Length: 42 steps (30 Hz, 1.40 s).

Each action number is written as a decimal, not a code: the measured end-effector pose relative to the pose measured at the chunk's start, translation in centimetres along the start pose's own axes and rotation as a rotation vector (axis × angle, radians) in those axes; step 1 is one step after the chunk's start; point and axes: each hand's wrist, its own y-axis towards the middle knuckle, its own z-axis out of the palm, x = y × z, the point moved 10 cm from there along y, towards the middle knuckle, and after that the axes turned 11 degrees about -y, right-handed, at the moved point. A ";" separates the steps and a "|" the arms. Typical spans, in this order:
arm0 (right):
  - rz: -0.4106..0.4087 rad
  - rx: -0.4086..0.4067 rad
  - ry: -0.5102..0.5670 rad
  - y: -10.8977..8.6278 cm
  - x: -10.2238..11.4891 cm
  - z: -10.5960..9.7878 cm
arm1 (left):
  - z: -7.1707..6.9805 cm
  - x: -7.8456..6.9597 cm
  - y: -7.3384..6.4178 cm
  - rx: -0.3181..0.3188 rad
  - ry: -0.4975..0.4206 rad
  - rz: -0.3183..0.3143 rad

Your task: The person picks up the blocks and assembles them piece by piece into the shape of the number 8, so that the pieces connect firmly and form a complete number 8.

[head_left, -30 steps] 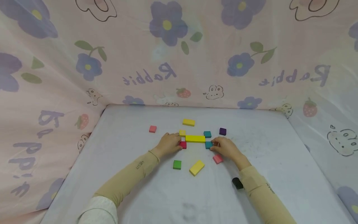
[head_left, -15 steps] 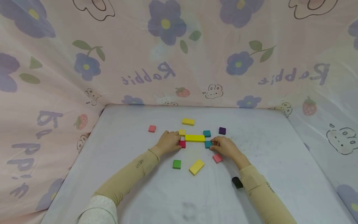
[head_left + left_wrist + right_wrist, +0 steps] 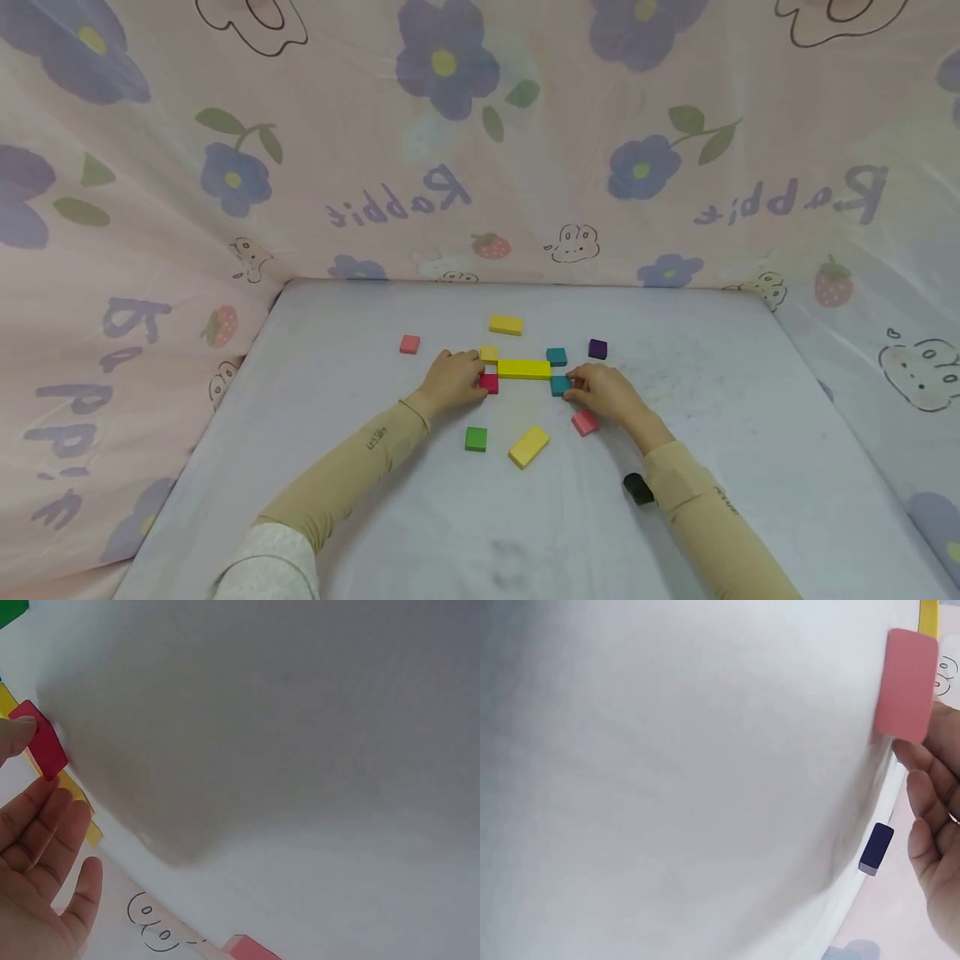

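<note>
My left hand (image 3: 452,380) pinches a red block (image 3: 490,383) between thumb and index finger, near the left end of a long yellow block (image 3: 523,369). In the left wrist view the red block (image 3: 45,739) shows, with the thumb on one end and a fingertip at the other. At the long block's right end my right hand (image 3: 606,390) holds a teal block (image 3: 559,386) by thumb and index finger. A second teal block (image 3: 557,357) and a light yellow block (image 3: 489,355) lie at the far corners. A pink block (image 3: 907,686) hides the right thumb tip in the right wrist view.
Around them on the white surface (image 3: 375,533) lie a yellow block (image 3: 506,325), a pink block (image 3: 409,344), a purple block (image 3: 597,349), a green block (image 3: 476,439) and a tilted yellow block (image 3: 529,447). A black piece (image 3: 638,488) lies beside the right sleeve. Patterned cloth (image 3: 480,150) walls the surface.
The red block has shifted very slightly left with my left hand. My right hand and the other blocks stay in place.
</note>
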 end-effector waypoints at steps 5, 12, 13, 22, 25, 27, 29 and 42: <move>-0.006 -0.018 -0.030 0.0 0.2 0.0 | 0.1 0.1 -0.2 0.007 -0.005 -0.013; 0.007 -0.024 -0.028 0.0 0.2 -0.1 | 0.0 -0.1 -0.4 -0.008 -0.006 -0.003; 0.009 -0.022 -0.027 0.0 0.2 -0.1 | 0.0 -0.1 -0.4 -0.010 -0.002 -0.001; 0.004 -0.026 -0.028 -0.2 0.3 -0.2 | 0.0 -0.1 -0.4 -0.032 0.015 0.012; 0.004 -0.025 -0.033 -0.2 0.4 -0.2 | 0.0 0.0 -0.4 -0.031 0.014 0.005; 0.005 -0.025 -0.031 -0.2 0.4 -0.2 | 0.0 0.0 -0.4 -0.026 0.010 -0.002; 0.007 -0.025 -0.031 -0.1 0.4 -0.2 | 0.0 0.1 -0.4 -0.021 0.007 -0.009; 0.018 -0.010 -0.021 -0.1 0.3 0.2 | 0.1 0.2 -0.5 -0.004 -0.017 -0.024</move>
